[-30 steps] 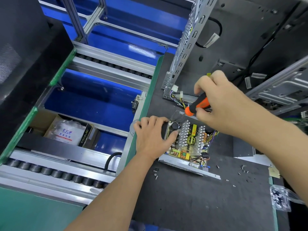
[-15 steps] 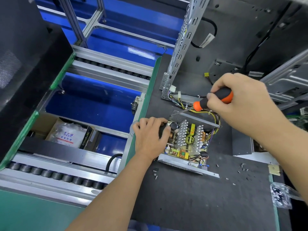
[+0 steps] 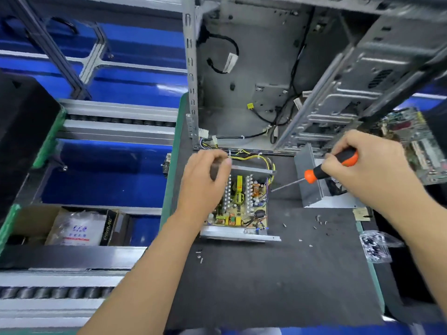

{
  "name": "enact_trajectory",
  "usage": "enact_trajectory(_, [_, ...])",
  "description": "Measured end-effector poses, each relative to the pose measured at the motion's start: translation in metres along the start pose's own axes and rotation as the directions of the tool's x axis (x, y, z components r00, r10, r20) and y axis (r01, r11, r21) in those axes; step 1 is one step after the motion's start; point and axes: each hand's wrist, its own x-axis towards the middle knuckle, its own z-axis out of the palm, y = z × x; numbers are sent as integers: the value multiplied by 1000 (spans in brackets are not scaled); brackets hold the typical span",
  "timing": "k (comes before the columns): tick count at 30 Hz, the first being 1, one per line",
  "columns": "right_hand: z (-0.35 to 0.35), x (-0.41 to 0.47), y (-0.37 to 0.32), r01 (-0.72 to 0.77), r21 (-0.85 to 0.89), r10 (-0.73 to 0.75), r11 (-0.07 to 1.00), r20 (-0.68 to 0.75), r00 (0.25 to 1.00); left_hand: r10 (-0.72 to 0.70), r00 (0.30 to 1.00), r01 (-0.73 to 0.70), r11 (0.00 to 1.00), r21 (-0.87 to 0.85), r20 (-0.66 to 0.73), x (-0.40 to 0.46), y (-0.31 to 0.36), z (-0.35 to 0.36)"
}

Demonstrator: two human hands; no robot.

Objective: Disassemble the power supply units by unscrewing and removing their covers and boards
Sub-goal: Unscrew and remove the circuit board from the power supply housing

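Observation:
An opened power supply unit (image 3: 242,234) lies on the black mat with its circuit board (image 3: 244,201) exposed, full of heat sinks, coils and coloured wires. My left hand (image 3: 205,175) grips the unit's left rear corner, fingers curled over the edge. My right hand (image 3: 367,168) is to the right of the unit and holds an orange and black screwdriver (image 3: 321,172). Its shaft points left and down, with the tip just off the unit's right side. A removed grey metal cover (image 3: 312,187) stands on the mat under my right hand.
An open computer case (image 3: 266,68) stands behind the unit, cables running from it. Several loose screws (image 3: 319,223) lie on the black mat (image 3: 278,286), with a plastic bag of screws (image 3: 375,247) at its right edge. A roller conveyor (image 3: 116,117) and a cardboard box (image 3: 60,226) are at left.
My right hand has pulled the screwdriver away from the unit to the right. My left hand slid from the board's left side up to the rear corner. The view shifted toward the case.

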Motion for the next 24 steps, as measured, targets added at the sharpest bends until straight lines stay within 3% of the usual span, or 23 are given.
enact_trajectory(3, [10,-8,13,-58,3,58,998,6,998,106,976,-167,926,339,189,27,36,22])
enact_trajectory(5, [15,-11,21,-91,0,91,996,0,996,-102,938,-76,871,486,330,49,53,46])
enact_trajectory(7, [18,-13,27,-115,21,116,993,-21,993,-376,817,97,837,539,437,68,56,70])
enact_trajectory(10, [20,-18,32,-140,54,142,989,-33,989,-512,669,153,804,574,539,87,47,91])
enact_trajectory(14, [23,-18,39,-144,100,148,985,-30,989,-527,653,159,798,582,544,91,45,100])
enact_trajectory(18, [27,-15,44,-153,141,156,978,-6,988,-531,670,258,822,508,518,87,46,97])
enact_trajectory(24, [36,-15,47,-121,185,128,975,-29,991,-519,696,220,812,540,497,89,40,97])
